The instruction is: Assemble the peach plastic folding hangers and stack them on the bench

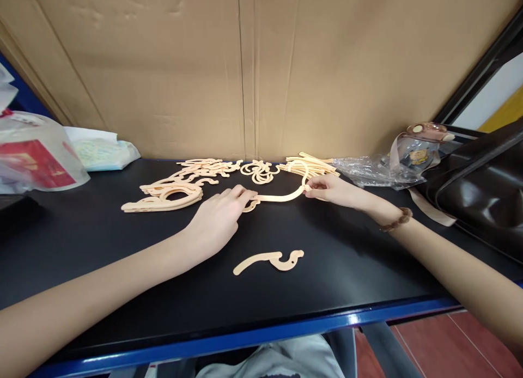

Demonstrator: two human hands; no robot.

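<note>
While a curved strip (278, 197) is held at both ends

Where the black table (122, 269) comes nearest, a loose hooked cutout (267, 260) lies alone. Just beyond it, the left hand (220, 214) pinches one end of the curved strip and the right hand (330, 190) pinches the other, fingertips closed on the wood. Behind them lie heaps of cutouts (171, 195), crinkled plastic wrap (368, 171), a dark bag (478, 187), then cardboard (183, 67).

curved wooden strip (280, 197): pale tan, thin, flat-cut, long shallow arc hooking upward at right end; lies flat on black worktop (347, 269), running left to right, left end under left hand (216, 217) fingertips, right end pinched by right hand (327, 190)
</note>
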